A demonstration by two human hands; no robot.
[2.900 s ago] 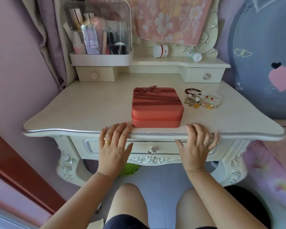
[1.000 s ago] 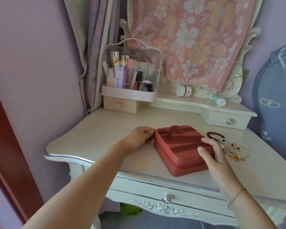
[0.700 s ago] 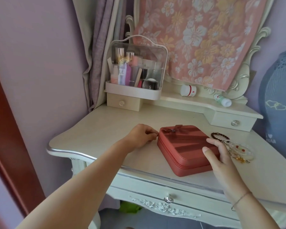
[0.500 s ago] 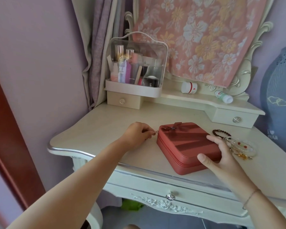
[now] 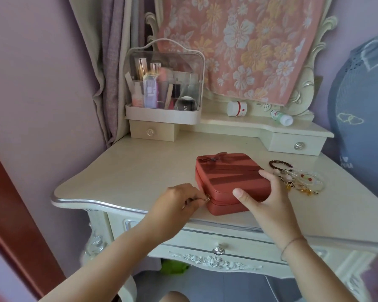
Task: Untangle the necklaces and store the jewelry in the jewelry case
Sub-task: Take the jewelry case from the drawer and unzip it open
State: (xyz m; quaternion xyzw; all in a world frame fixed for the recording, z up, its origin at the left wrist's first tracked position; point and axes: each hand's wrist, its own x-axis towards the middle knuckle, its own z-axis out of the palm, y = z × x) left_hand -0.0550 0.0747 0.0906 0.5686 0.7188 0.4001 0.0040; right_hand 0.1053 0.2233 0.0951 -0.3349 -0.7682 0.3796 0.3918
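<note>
A closed red jewelry case with a bow on its lid sits near the front of the cream dressing table. My left hand pinches the case's small metal zipper pull at the near left corner. My right hand rests on the lid's near right edge, thumb and fingers spread straight, steadying it. To the right of the case lies a tangled pile of necklaces and bracelets, with dark beads, clear beads and gold charms.
A clear cosmetics organizer stands at the back left on a small drawer. A white jar and a tipped bottle lie on the rear shelf. Floral cloth covers the mirror. A blue cushion is at right.
My left hand has drawn the zipper pull from the case's far left corner along the left side to the near left corner. My right hand stays on the lid.
</note>
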